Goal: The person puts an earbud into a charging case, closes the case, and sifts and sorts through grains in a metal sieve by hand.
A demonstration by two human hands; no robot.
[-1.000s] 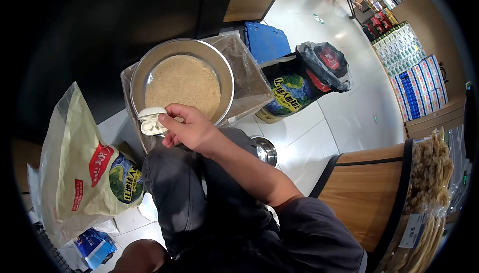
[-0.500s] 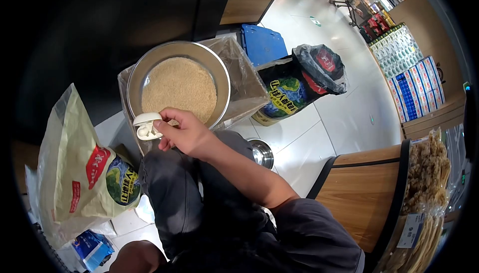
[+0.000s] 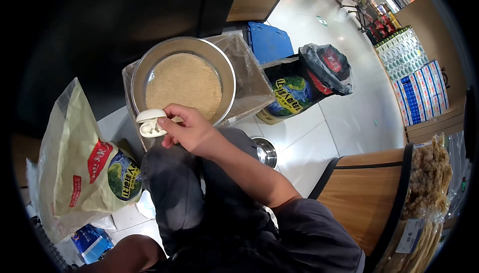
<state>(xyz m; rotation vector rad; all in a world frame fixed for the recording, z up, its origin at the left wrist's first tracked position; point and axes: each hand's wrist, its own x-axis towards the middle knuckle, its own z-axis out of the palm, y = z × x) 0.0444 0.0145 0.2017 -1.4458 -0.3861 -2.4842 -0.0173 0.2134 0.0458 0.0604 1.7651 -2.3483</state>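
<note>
My right hand [image 3: 188,128] holds a small white case [image 3: 151,123] with its lid raised and white pieces inside, probably earbuds. It hangs just over the near rim of a wide metal bowl [image 3: 227,73]. Tan grain-like material [image 3: 182,83] covers the bowl's bottom. Under the bowl is a box lined with clear plastic [image 3: 247,81]. Of my left arm [image 3: 137,253] only a part shows at the bottom edge; the left hand itself is out of sight.
A pale printed sack [image 3: 75,173] stands at the left. To the right of the bowl are a black printed bag [image 3: 294,86], a blue lid [image 3: 269,42] and a steel bowl [image 3: 265,152] on the floor. A wooden counter [image 3: 359,193] stands right. Two people are far off.
My left arm has shifted a little to the left at the bottom edge. The right hand keeps its hold on the open case. The view has moved slightly, and distant people have come into it.
</note>
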